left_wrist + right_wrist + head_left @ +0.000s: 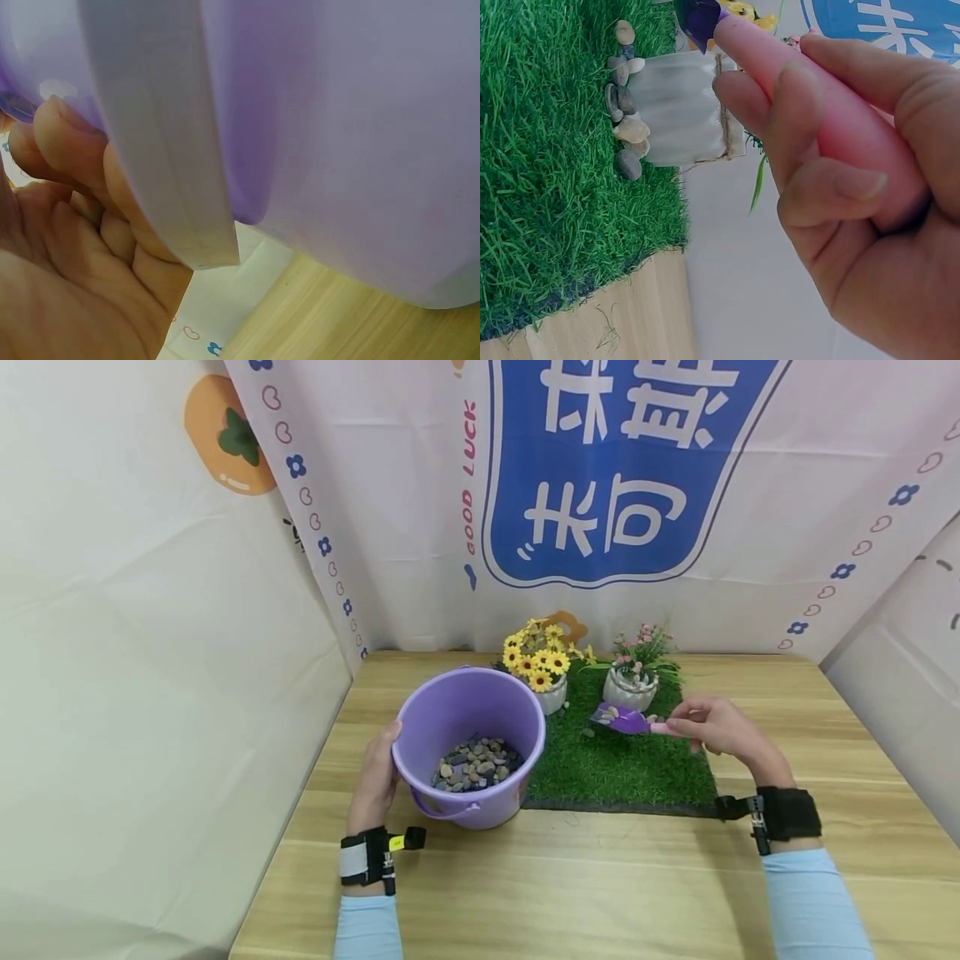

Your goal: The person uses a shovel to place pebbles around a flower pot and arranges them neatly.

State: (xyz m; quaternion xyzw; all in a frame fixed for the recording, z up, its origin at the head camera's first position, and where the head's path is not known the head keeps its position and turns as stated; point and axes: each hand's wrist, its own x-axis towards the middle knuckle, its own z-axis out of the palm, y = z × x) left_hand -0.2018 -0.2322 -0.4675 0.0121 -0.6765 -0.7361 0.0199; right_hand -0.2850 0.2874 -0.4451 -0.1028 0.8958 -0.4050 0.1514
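A purple bucket (465,706) stands on the table, tilted a little, with many pebbles (480,764) at its bottom. My left hand (377,777) grips its left rim; in the left wrist view the fingers (69,139) curl against the bucket's wall (360,150). My right hand (716,727) holds a small shovel by its pink handle (832,112), the fingers wrapped round it. Several pebbles lie on the purple shovel blade (626,720), which hovers over the artificial grass mat (622,777), just before the white pot (630,692) of pink flowers.
Left of that pot, a second pot (553,696) with yellow flowers (538,656) stands behind the bucket. Loose pebbles (626,101) line the foot of a pot on the grass. The wooden table (585,885) reaches back to a printed curtain (412,527).
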